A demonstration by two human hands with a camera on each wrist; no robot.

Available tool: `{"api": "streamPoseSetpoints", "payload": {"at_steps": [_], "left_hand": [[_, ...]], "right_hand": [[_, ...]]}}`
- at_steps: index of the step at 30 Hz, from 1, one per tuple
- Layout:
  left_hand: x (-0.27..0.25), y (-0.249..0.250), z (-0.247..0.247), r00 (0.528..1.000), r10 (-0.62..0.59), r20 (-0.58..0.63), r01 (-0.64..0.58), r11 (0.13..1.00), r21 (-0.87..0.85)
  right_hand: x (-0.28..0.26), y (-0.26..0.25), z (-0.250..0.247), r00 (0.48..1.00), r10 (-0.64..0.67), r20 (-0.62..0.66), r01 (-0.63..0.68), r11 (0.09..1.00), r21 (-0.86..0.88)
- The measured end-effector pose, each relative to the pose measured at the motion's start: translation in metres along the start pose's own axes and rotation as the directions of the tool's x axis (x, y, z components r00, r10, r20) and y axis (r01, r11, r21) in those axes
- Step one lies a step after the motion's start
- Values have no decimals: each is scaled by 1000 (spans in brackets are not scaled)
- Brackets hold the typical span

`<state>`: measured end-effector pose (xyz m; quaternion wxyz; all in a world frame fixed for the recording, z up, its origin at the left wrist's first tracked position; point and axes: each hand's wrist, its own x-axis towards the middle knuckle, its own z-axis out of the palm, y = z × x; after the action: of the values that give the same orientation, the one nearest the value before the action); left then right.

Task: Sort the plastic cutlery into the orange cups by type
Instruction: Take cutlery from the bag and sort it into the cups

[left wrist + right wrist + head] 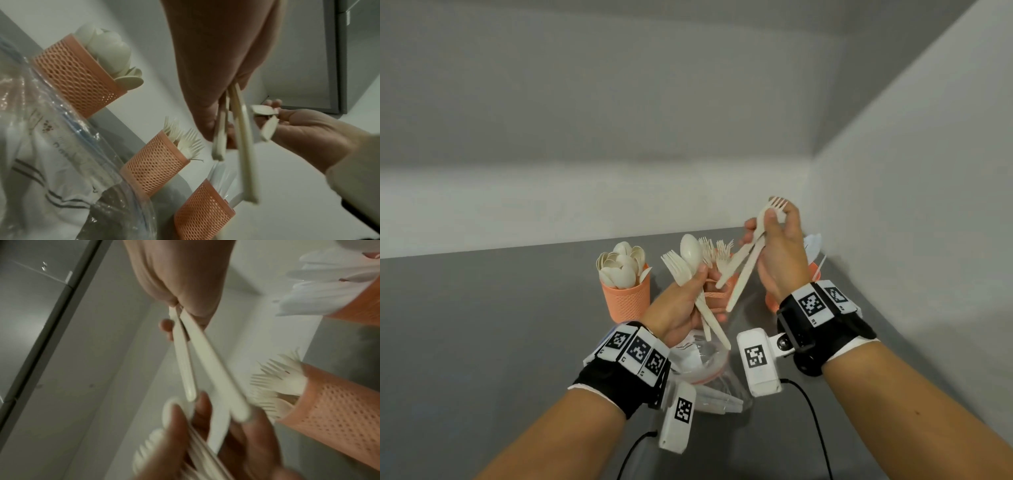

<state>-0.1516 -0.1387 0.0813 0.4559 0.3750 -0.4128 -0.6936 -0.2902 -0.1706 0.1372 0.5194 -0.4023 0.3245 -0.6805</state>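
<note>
Up above the grey desk (482,325), both hands hold white plastic cutlery. The left hand (678,308) grips a small bunch, a spoon (691,253) and some forks (676,269), with the heads pointing up. The right hand (779,246) pinches two forks (751,253) near their heads, with the handles hanging down toward the left hand. Three orange cups stand far on the desk: the left cup (625,301) has spoons, the middle cup (156,165) has forks, and the right cup (203,214) is mostly hidden in the head view. A clear plastic bag (709,363) lies near, under the hands.
</note>
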Motion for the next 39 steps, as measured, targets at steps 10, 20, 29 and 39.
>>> {"api": "streamPoseSetpoints", "payload": {"at_steps": [10, 20, 29, 39], "left_hand": [[0, -7, 5, 944, 282, -172, -192, 893, 408], [-2, -7, -7, 973, 214, -84, -172, 922, 347], [6, -8, -15, 979, 196, -52, -145, 858, 492], [10, 8, -36, 930, 193, -312, -95, 948, 303]], "right_hand": [[-27, 18, 16, 972, 121, 202, 6, 845, -534], [-21, 44, 16, 947, 308, 97, -210, 816, -539], [-10, 46, 22, 907, 395, 149, -401, 916, 15], [46, 15, 8, 993, 47, -106, -52, 997, -50]]}}
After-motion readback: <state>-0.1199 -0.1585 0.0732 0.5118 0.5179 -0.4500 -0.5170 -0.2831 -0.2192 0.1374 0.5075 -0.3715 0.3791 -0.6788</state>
